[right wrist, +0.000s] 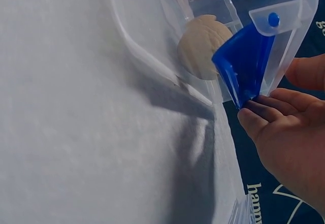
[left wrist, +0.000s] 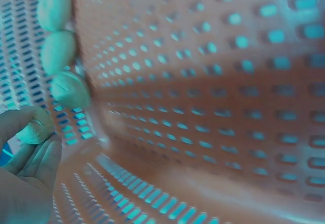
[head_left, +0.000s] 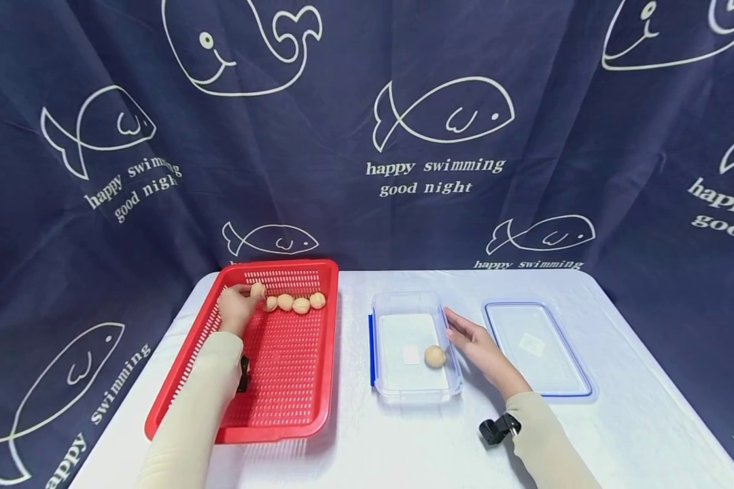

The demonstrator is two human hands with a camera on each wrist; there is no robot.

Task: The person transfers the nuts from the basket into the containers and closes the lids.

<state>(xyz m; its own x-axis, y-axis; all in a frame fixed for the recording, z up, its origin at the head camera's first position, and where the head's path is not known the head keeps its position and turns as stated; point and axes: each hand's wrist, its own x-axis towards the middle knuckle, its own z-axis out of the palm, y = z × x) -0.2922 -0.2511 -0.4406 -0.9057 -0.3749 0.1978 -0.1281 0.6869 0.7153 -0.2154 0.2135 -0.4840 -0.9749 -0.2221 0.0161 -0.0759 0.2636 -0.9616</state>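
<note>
curtained workspace, fish-print drape [head_left: 330, 149], white table [head_left: 397, 441]

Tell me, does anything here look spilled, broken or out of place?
No, nothing stands out. Walnuts sit in a row at the far end of the red basket, another walnut lies inside the clear box, and the lid rests flat beside it.

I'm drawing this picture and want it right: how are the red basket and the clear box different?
The red basket looks bigger than the clear box. The basket is covered in little holes, while the box has smooth, see-through walls. Four walnuts lie in a row in the basket, but just one walnut lies in the box. Both sit on the white table, open at the top.
</note>
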